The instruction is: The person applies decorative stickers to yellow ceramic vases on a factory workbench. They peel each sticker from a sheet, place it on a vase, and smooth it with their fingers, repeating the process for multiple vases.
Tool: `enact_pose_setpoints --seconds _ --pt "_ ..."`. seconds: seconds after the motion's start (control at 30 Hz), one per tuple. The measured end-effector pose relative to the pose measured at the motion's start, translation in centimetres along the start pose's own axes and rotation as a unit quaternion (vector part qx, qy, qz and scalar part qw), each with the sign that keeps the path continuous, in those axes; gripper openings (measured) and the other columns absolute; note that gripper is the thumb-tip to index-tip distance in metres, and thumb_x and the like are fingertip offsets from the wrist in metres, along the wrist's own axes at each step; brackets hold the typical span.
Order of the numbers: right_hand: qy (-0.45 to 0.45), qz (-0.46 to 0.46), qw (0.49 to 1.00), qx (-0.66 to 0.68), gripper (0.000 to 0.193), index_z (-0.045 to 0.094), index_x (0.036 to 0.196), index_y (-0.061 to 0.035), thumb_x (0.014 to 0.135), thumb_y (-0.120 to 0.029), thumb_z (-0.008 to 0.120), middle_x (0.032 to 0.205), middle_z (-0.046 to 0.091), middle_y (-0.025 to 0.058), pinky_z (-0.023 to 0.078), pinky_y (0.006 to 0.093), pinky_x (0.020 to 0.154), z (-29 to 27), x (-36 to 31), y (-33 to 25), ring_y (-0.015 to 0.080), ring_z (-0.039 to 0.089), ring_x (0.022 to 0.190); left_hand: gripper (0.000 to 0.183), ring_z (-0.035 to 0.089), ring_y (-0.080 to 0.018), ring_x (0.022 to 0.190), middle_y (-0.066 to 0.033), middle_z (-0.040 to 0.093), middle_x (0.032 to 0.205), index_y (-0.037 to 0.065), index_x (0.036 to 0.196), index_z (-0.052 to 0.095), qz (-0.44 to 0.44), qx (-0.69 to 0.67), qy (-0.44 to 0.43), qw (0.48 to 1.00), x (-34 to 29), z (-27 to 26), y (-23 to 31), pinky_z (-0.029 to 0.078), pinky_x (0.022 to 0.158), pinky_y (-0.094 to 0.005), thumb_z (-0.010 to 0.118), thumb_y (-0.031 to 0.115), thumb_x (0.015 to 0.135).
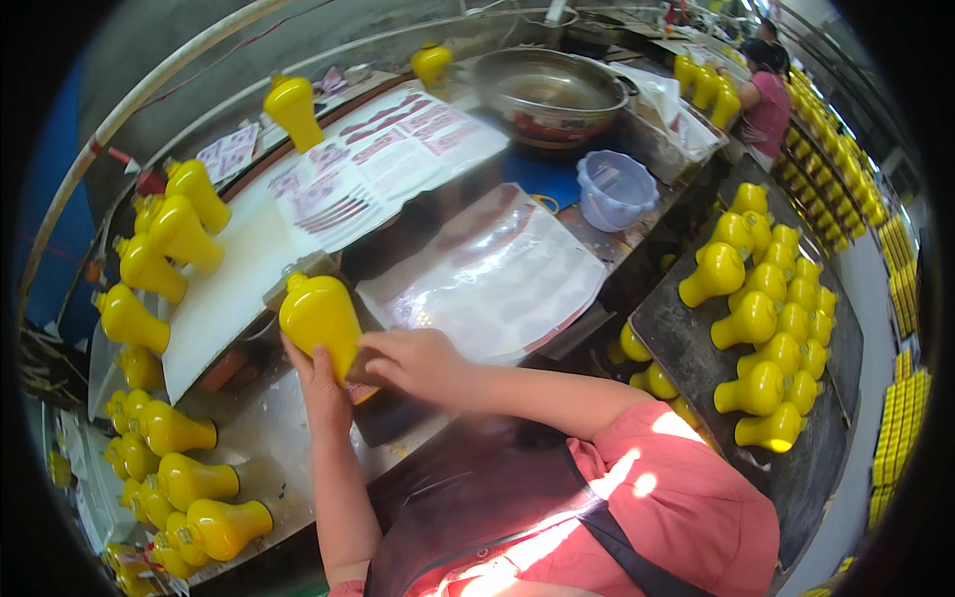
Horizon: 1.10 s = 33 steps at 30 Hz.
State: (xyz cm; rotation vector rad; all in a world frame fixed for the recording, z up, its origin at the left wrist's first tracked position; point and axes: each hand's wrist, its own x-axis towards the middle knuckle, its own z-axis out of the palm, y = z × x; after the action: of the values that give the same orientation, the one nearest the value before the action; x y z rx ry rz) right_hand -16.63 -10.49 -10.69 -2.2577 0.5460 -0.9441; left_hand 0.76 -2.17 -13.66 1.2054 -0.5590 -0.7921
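Observation:
A glossy yellow vase-shaped bottle (pixel 320 316), wide at the shoulder and narrow at the base, tilts in front of me. My left hand (pixel 322 386) is closed around its lower part, the thumb lying along the near side. Beside the bottle's lower right side is my right hand (pixel 416 360), fingers bent and pressed together. Something small and brownish shows at those fingertips; blur hides what it is. Just beyond the hands lies a shiny transfer sheet (pixel 497 274) with faint reddish patterns.
More yellow bottles stand at the left (pixel 179 234) and on a dark board (pixel 696 328) at the right. Patterned paper sheets (pixel 388 149), a large metal basin (pixel 547 90) and a lilac bucket (pixel 615 194) sit farther back. A person in pink (pixel 766 109) is at the far right.

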Motion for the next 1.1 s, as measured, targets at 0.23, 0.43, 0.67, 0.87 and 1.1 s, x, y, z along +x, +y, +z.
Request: enact_pose_setpoints --seconds 0.23,0.43,0.67,0.87,1.1 --pt "0.125 -0.176 0.975 -0.053 0.008 0.066 0.093 -0.0144 0.086 -0.013 0.069 0.073 0.060 0.0087 0.050 0.0450 0.064 0.4 -1.4 -1.3 0.0298 0.064 0.070 0.061 0.051 -0.0257 0.136 -0.0112 0.045 0.156 0.012 0.165 0.021 0.044 0.012 -0.007 0.999 0.2 -0.3 -0.6 0.044 0.112 -0.0404 0.048 0.026 0.112" --pt "-0.005 -0.050 0.992 0.115 0.016 0.066 0.105 -0.0096 0.090 -0.016 0.069 0.093 0.070 0.0130 0.054 0.0449 0.079 0.5 -2.9 -1.9 0.0349 0.069 0.091 0.050 0.060 -0.0254 0.124 -0.0129 0.057 0.140 0.003 0.153 0.038 -0.003 -0.019 -0.041 0.999 1.1 -2.1 -1.6 0.050 0.105 -0.0403 0.050 0.026 0.110" --pt "0.073 0.188 0.955 0.217 0.018 0.063 0.109 -0.0046 0.092 -0.012 0.066 0.105 0.070 0.0169 0.054 0.0431 0.086 0.3 0.3 0.3 0.0379 0.068 0.101 0.057 0.056 -0.0262 0.131 -0.0134 0.049 0.150 0.007 0.160 0.027 0.038 -0.060 -0.036 0.997 0.3 -0.6 -0.7 0.047 0.109 -0.0400 0.050 0.024 0.111" --pt "0.072 -0.049 0.995 0.047 0.016 0.063 0.103 -0.0118 0.089 -0.010 0.070 0.084 0.063 0.0131 0.052 0.0453 0.072 1.4 -5.0 -2.7 0.0350 0.066 0.082 0.064 0.052 -0.0267 0.135 -0.0118 0.042 0.158 0.012 0.166 0.017 0.042 -0.053 -0.023 0.997 0.0 -0.4 -0.4 0.046 0.109 -0.0404 0.049 0.022 0.111" --pt "0.009 -0.131 0.991 0.002 0.018 0.061 0.105 -0.0079 0.089 -0.010 0.067 0.083 0.063 0.0148 0.053 0.0449 0.067 0.3 -1.3 -3.0 0.0364 0.067 0.078 0.057 0.063 -0.0277 0.120 -0.0141 0.056 0.140 0.006 0.154 0.036 -0.018 -0.054 -0.068 0.996 0.7 -2.0 -0.8 0.053 0.099 -0.0416 0.058 0.029 0.107"
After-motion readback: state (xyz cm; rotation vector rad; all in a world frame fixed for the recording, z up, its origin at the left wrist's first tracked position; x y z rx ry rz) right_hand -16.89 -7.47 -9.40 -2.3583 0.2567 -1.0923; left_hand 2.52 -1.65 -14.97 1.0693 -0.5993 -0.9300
